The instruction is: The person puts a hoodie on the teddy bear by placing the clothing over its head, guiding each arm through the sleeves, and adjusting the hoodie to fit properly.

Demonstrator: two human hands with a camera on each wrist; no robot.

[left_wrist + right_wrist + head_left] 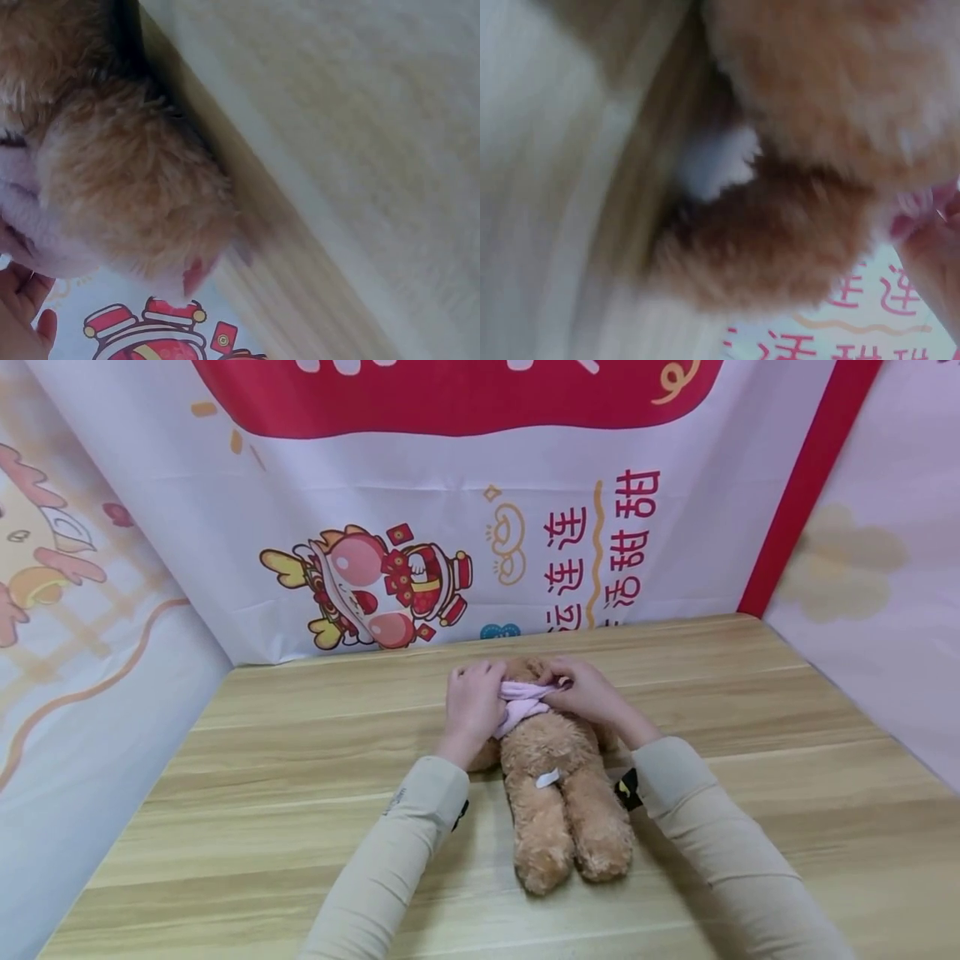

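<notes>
A brown plush toy [551, 743] lies on the table with its two legs toward me and a small white tag [547, 778] on its lower body. Around its neck area is a pale pink cloth [522, 706]. My left hand [474, 703] grips the cloth's left side with curled fingers; the thumb is hidden in the head view. On the other side, my right hand [588, 693] pinches the cloth's right end between thumb and fingers. Brown fur [135, 180] fills much of the left wrist view, and a plush limb [772, 240] shows blurred in the right wrist view.
The wood-grain table [300, 793] extends to both sides of the toy. Behind it hangs a white and red printed banner [420, 468]. More printed sheets stand at the left and right edges. Dark straps are partly visible near both cuffs.
</notes>
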